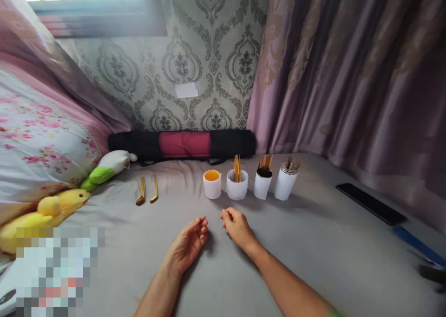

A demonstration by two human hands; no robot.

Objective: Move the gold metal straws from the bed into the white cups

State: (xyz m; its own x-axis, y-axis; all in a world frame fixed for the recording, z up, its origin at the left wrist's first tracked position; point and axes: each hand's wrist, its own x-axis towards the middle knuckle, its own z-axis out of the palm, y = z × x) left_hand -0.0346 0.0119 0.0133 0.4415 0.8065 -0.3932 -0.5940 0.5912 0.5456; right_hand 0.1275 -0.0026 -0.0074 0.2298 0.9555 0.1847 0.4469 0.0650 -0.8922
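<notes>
My left hand rests palm inward above the grey sheet, fingers loosely curled and nothing in it. Facing it, my right hand has its fingers folded in with the thumb against them; no object shows there. Beyond them stand white-wrapped containers in a row: a cup with an orange inside, a wider cup holding yellowish sticks, a dark-mouthed cup with brown sticks, and a jar with darker sticks. Neither hand touches them.
Two small bundles of golden sticks, a left one and a right one, lie left of the cups. A black and red roll bag runs along the wall. Plush toys sit left; a black phone-like slab and blue strap-like object lie right.
</notes>
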